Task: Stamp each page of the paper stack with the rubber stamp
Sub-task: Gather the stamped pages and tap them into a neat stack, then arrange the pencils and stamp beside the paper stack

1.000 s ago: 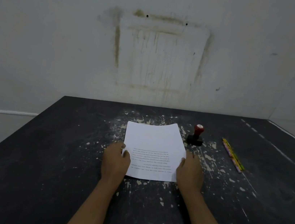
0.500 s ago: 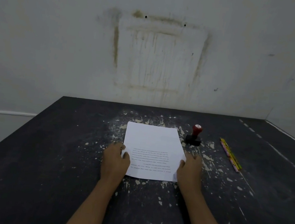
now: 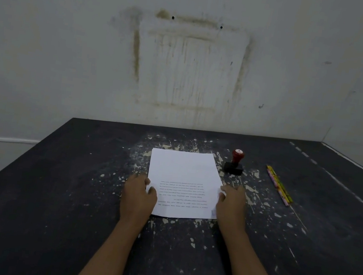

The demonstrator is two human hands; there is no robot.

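A white paper stack (image 3: 183, 175) lies flat in the middle of the black table (image 3: 57, 180), printed lines on its near half, upside down to me. My left hand (image 3: 138, 197) grips the stack's near left edge, thumb on top. My right hand (image 3: 231, 206) grips the near right edge the same way. A rubber stamp (image 3: 235, 162) with a red knob and black base stands upright just beyond the stack's far right corner, untouched.
Two coloured pencils (image 3: 278, 186) lie side by side to the right of the stamp. The tabletop is scuffed with pale paint chips. A stained white wall (image 3: 185, 68) rises right behind the table's far edge. The table's front edge runs close below my forearms.
The stack's far end has settled flat and square on the table. Both hands stay on its near side edges, shifted only slightly.
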